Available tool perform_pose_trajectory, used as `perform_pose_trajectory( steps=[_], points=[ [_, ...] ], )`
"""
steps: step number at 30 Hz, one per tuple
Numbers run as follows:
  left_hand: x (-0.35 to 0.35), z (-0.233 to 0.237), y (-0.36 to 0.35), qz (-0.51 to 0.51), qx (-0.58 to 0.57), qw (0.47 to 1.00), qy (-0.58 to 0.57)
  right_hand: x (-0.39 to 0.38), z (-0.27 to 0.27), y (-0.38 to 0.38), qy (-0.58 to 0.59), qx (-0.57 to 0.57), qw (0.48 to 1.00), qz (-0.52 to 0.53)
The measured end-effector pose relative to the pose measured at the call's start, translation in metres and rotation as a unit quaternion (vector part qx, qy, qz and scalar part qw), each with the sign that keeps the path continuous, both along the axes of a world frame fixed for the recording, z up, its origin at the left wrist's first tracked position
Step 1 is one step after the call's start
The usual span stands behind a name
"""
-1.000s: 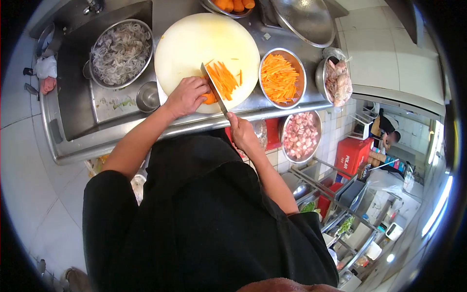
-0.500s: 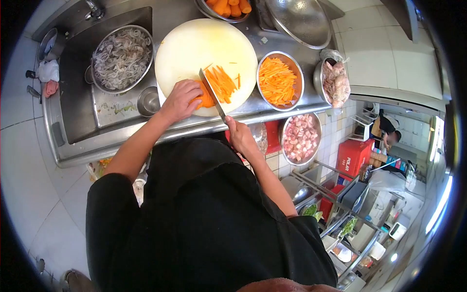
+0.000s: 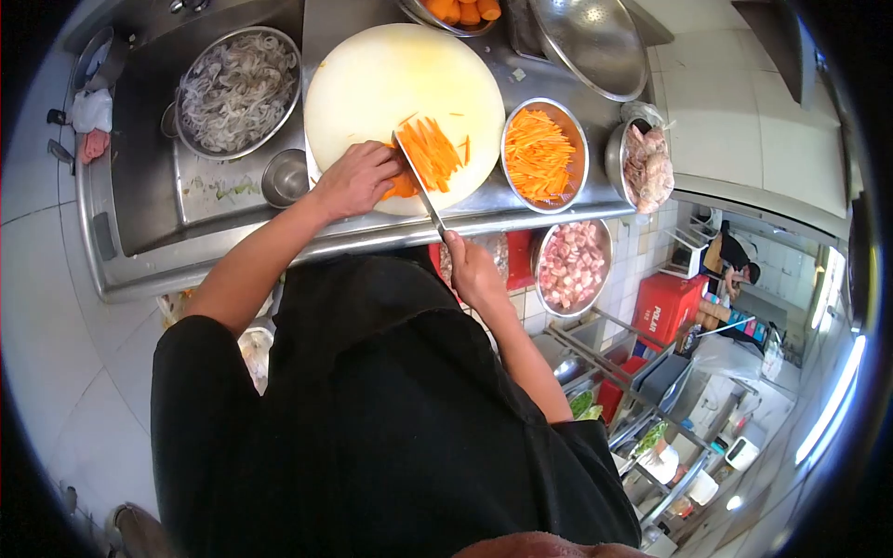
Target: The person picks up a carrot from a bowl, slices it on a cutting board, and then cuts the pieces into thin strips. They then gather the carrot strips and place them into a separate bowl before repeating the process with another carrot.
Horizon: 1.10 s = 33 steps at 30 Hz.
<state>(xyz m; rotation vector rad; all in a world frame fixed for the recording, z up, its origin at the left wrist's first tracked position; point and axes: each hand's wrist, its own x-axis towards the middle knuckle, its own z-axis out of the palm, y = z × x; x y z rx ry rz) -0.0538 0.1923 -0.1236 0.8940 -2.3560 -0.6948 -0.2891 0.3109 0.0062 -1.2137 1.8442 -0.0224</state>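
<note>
On a round white cutting board (image 3: 400,79), my left hand (image 3: 358,183) presses carrot slices (image 3: 402,185) down with bent fingers. My right hand (image 3: 474,272) grips the handle of a kitchen knife (image 3: 427,197) near the counter's front edge. The blade slants across the board, right beside my left fingertips, between the held carrot and a pile of cut carrot strips (image 3: 433,156). Part of the carrot is hidden under my left hand. To the right of the board stands a metal colander (image 3: 564,193) full of carrot strips.
A metal bowl (image 3: 186,130) of what look like peeled shrimp sits in the sink (image 3: 139,205), near a small cup (image 3: 284,179). Peeled carrots (image 3: 465,11) lie in a bowl behind the board. Diced meat (image 3: 572,265) is below the counter. Another person (image 3: 737,260) is far right.
The strip pile beside the blade has grown slightly and spread. The blade stays beside my left fingers, and the whole view has shifted a little.
</note>
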Motion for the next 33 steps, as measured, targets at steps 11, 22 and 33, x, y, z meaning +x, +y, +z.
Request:
perform_pose_trajectory(
  steps=[11, 22, 33],
  points=[
    [0.0, 0.0, 0.006, 0.016, -0.003, 0.999, 0.043, -0.001, -0.013, 0.0, 0.03, -0.041, 0.998, 0.04],
    [0.001, -0.012, 0.007, 0.02, 0.006, 0.997, 0.07, 0.001, -0.028, 0.008, 0.035, -0.05, 0.997, 0.05],
    [0.044, 0.011, 0.017, 0.176, 0.046, 0.974, 0.134, 0.006, -0.032, -0.013, -0.001, 0.01, 1.0, 0.004]
  ],
)
